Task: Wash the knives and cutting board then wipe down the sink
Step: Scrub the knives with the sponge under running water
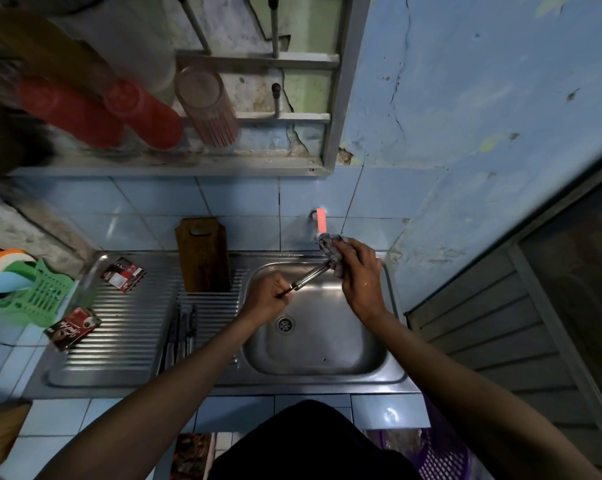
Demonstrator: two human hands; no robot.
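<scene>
- Sink (389,372): we stood at its steel basin, with the ribbed draining board (119,341) running off to our left.
- Cutting board (204,254): it leaned upright against the tiled wall at the back of the draining board, apart from both hands.
- Spare knives (180,336): these lay side by side on the ribs just left of the basin, handles toward us as far as we could tell.
- Right hand (360,271): we clenched it round a bunched cloth (330,249) right below the tap (320,221), the cloth wrapped over the blade tip.
- Left hand (268,297): we pinched the handle end here, low and nearer us.
- Knife (310,277): held over the basin, its long axis ran from our left hand up and rightward to the cloth; any next rub, we judged, would travel along that line, with the right hand nearer the blade.
</scene>
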